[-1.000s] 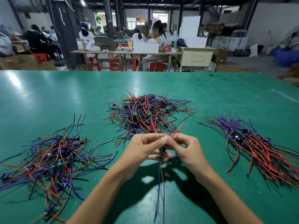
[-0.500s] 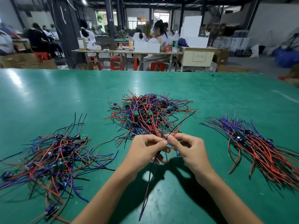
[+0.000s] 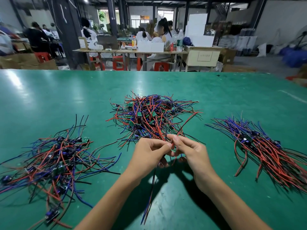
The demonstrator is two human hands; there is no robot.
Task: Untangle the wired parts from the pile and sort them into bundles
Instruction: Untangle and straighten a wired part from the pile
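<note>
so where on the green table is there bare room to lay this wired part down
Bare table runs behind the middle pile, and bare strips separate it from the left pile and the right bundle. It is crowded where the left hand and right hand pinch the wires at the pile's near edge.

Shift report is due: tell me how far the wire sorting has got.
Done: a combed bundle lies on the right, a looser heap on the left. In hand: the left hand and right hand pinch one wired part whose leads hang down. Left: the tangled pile in the middle, still large.
</note>
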